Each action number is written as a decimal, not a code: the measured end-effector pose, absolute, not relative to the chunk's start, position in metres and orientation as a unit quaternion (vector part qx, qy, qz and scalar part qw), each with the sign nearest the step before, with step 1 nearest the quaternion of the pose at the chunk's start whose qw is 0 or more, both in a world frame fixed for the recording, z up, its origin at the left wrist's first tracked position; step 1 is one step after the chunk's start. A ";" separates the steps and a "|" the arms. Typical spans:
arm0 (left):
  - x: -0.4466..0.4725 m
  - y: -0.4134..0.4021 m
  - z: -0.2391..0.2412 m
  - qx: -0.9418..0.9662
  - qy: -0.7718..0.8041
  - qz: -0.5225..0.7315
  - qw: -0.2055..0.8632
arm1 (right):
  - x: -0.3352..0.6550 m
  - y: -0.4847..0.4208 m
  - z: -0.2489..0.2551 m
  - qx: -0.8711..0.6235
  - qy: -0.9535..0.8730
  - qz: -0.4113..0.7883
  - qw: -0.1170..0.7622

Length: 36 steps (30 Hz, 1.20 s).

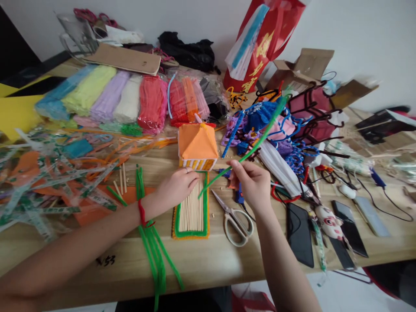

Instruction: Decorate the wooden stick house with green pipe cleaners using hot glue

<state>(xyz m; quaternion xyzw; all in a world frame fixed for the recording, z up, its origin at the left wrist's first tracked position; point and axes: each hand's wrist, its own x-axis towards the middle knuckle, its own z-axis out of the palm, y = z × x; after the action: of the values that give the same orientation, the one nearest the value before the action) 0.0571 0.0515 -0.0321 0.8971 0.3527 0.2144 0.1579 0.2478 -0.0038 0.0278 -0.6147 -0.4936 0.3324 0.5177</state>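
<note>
My right hand (251, 180) pinches a long green pipe cleaner (256, 143) between thumb and forefinger. Its upper end reaches toward the back right; its lower end hangs over a rectangular base (191, 210) of wooden sticks edged in green and orange. Over the base's upper left part is my left hand (178, 186), fingers curled together; whatever they may grip is hidden. Just behind it stands a small model house (198, 145) with an orange pyramid roof and striped walls. Scissors (238, 223) lie right of the base. Several green pipe cleaners (156, 251) lie under my left forearm.
Plastic wrapper strips and orange scraps (69, 195) cover the left side. Bagged pipe cleaner bundles (121, 97) lie at the back. A blue glue gun (238, 193) is near my right hand. Phones (299, 234), a red bag (260, 47) and a craft pile (276, 125) occupy the right.
</note>
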 end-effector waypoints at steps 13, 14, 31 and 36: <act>0.047 0.055 -0.038 0.922 0.260 0.256 0.129 | 0.251 0.053 0.014 -0.548 -0.770 0.016 0.325; 0.049 0.054 -0.038 0.925 0.253 0.253 0.126 | 0.251 0.054 0.013 -0.544 -0.776 0.007 0.320; 0.065 0.035 -0.052 0.943 0.271 0.191 0.032 | 0.247 0.044 0.008 -0.534 -0.796 -0.054 0.281; 0.066 0.038 -0.052 0.941 0.285 0.176 0.041 | 0.247 0.039 0.004 -0.535 -0.792 -0.073 0.285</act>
<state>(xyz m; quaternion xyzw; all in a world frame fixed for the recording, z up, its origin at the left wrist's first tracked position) 0.0664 0.0380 -0.0515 0.9414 0.2849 0.1762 0.0405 0.2472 0.0386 0.0041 -0.5352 -0.7919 -0.0732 0.2848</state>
